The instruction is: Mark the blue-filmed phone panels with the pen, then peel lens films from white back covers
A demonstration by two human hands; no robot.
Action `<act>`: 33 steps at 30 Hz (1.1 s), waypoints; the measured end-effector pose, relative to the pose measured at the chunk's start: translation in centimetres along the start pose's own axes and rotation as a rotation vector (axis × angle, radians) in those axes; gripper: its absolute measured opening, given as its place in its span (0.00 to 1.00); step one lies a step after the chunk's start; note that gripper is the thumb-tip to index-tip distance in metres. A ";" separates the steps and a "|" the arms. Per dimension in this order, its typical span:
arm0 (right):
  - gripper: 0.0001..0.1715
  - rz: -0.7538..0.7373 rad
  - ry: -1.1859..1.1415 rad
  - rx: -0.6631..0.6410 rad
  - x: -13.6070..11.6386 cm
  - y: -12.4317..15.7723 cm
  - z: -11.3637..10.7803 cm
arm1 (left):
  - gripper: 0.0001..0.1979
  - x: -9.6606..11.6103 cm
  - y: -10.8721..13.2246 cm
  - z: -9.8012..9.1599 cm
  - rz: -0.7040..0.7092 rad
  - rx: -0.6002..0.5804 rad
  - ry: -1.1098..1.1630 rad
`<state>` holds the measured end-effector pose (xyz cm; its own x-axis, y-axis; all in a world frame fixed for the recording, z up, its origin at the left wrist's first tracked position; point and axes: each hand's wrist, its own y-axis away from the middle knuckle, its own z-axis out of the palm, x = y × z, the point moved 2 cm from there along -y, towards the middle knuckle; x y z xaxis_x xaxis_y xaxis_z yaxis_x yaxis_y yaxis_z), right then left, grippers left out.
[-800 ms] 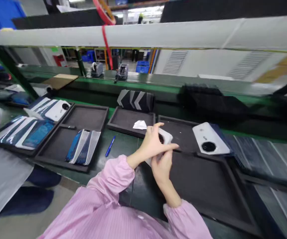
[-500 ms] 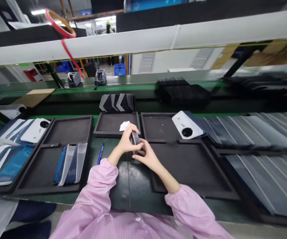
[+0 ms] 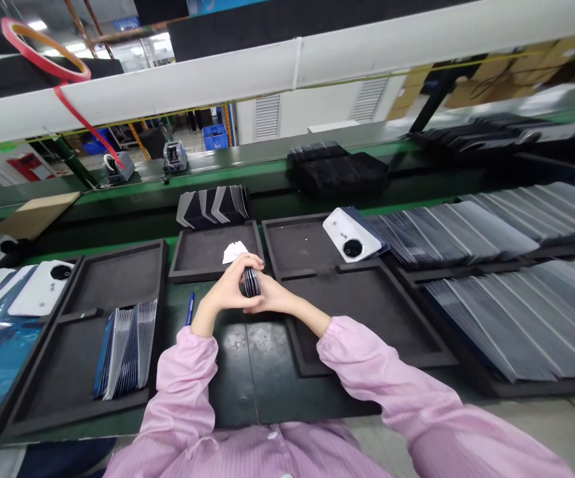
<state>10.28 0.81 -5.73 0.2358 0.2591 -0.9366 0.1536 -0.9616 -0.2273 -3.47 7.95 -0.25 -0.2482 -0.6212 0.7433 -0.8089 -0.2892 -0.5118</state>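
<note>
Between my two hands, above the middle of the bench, is a small stack of thin dark pieces (image 3: pixel 251 283) with light edges and rounded ends; their exact kind I cannot make out. My left hand (image 3: pixel 228 287) curls round it from the left, fingers over the top and thumb below. Against its other side my right hand (image 3: pixel 273 296) is closed, with its fingers partly hidden. Just behind the hands, a crumpled white scrap (image 3: pixel 234 251) lies in a small black foam tray (image 3: pixel 192 251). A blue pen (image 3: pixel 190 309) rests on the bench left of my left wrist.
Fanned thin panels (image 3: pixel 127 348) stand in a left foam tray (image 3: pixel 81 372). White phone back covers (image 3: pixel 41 289) lie farther left. On the right, another phone back cover (image 3: pixel 350 236) lies by rows of grey-filmed panels (image 3: pixel 511 318). Red tape (image 3: pixel 76 119) hangs from the overhead rail.
My view has shifted to the right. My right hand has closed in against the stack, its fingers no longer spread apart. The stack has turned so its edges face me more.
</note>
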 end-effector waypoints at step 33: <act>0.35 0.106 -0.038 0.404 -14.4 5.1 -2.1 | 0.25 7.3 -0.3 -0.3 -0.558 0.453 0.978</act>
<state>9.73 -7.60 7.13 0.1929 0.1603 -0.9680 -0.2606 -0.9428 -0.2081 -5.19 3.73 5.48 -0.3806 0.4255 0.8210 -0.7219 -0.6916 0.0238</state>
